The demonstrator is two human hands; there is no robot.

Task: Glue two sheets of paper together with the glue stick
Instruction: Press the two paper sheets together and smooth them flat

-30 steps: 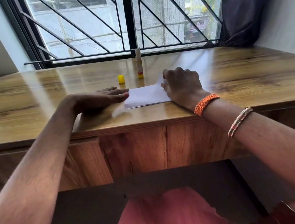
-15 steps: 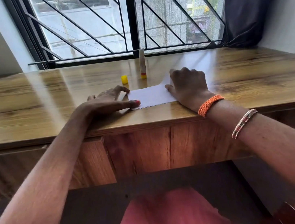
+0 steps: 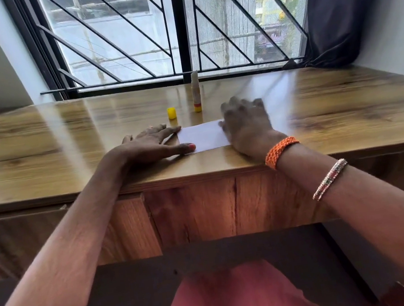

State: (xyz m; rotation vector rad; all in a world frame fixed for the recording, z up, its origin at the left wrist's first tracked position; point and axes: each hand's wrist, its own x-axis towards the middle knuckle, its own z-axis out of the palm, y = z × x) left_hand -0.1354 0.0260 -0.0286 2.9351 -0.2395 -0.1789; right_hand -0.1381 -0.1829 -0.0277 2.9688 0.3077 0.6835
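- Evidently the step in hand is pressing the paper (image 3: 202,137) flat on the wooden desk (image 3: 39,149), near its front edge, so the glued sheets bond.
- Left hand (image 3: 151,144) lies flat with fingers straight, thumb tip touching the paper's left edge; it holds nothing.
- Right hand (image 3: 247,123) covers the paper's right end, fingers spread and pressing down (it is blurred, so the exact finger pose is hard to read).
- To do this well, I judge: anchor one end, smooth firmly from the middle outward, and keep the edges aligned so nothing creeps or wrinkles.
- Paper's long axis runs left to right, roughly parallel to the desk's front edge.
- Glue stick (image 3: 196,94) stands upright behind the paper, uncapped, its long axis vertical; its yellow cap (image 3: 171,113) sits just to its left, apart from it.
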